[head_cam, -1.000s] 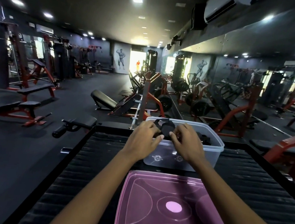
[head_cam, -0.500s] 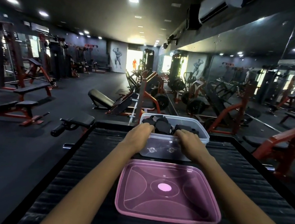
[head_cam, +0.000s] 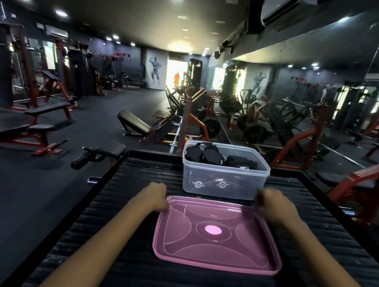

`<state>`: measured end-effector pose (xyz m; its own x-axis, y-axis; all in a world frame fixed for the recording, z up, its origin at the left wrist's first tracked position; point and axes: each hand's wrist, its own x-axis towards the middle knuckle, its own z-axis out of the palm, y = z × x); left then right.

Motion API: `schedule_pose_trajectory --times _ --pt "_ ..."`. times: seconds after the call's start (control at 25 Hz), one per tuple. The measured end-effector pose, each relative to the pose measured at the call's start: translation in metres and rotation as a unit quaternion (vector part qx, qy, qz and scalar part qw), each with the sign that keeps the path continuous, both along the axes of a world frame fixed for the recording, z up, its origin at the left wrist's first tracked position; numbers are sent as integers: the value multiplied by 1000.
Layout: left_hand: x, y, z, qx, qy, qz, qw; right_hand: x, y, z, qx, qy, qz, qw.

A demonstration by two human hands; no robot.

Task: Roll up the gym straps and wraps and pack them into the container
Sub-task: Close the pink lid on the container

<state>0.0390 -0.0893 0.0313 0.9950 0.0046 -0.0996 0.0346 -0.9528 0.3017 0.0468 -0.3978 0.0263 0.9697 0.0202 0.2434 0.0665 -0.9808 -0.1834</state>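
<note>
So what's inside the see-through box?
Rolled black straps and wraps fill the top of the clear container, which has no lid on; the pink lid lies in front. The cloudy wall hides whatever lies lower down or under the rolls.

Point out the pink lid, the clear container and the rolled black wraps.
pink lid (head_cam: pixel 216 248): head view, flat top panel.
clear container (head_cam: pixel 222 182): head view, near wall.
rolled black wraps (head_cam: pixel 208 156): head view, left roll's top.

Motion is blurring the right hand (head_cam: pixel 275 208) at the pink lid's (head_cam: pixel 214 245) far corner, hiding its grip; both forearms are running off the bottom edge.
</note>
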Motion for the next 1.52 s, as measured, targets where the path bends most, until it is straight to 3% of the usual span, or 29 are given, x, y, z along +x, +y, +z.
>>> schedule_pose_trajectory --times 0.08,0.24,0.4,0.56,0.72,0.92,1.0,1.08,1.16,1.36,1.52 --pt "-5 3 -14 -42 -6 16 999 -7 -13 -17 13 71 -38 997" --pt "-8 1 -19 -145 -29 68 987 -7 -13 -24 109 70 -51 990" --pt "-15 14 5 -202 -94 80 972 -10 -18 5 202 33 -23 979" --pt "-24 26 41 -284 -161 68 943 -13 -22 38 341 -36 63 937" --pt "-32 21 75 -421 -216 48 880 -25 -18 75 490 -131 130 852" --pt "-36 8 111 -608 -280 -38 742 -41 -15 115 647 -208 176 712" --pt "-32 6 115 -655 -273 -61 702 -41 -15 123 656 -228 181 697" --pt "-21 -1 112 -686 -252 -52 681 -33 -17 120 647 -223 178 707" --pt "-3 -12 99 -656 -255 -20 710 -11 -23 103 608 -216 138 752" --pt "51 -34 63 -436 -283 52 853 39 -28 61 499 -176 21 849" --pt "74 -46 53 -369 -257 86 889 54 -25 48 386 -171 -31 906"
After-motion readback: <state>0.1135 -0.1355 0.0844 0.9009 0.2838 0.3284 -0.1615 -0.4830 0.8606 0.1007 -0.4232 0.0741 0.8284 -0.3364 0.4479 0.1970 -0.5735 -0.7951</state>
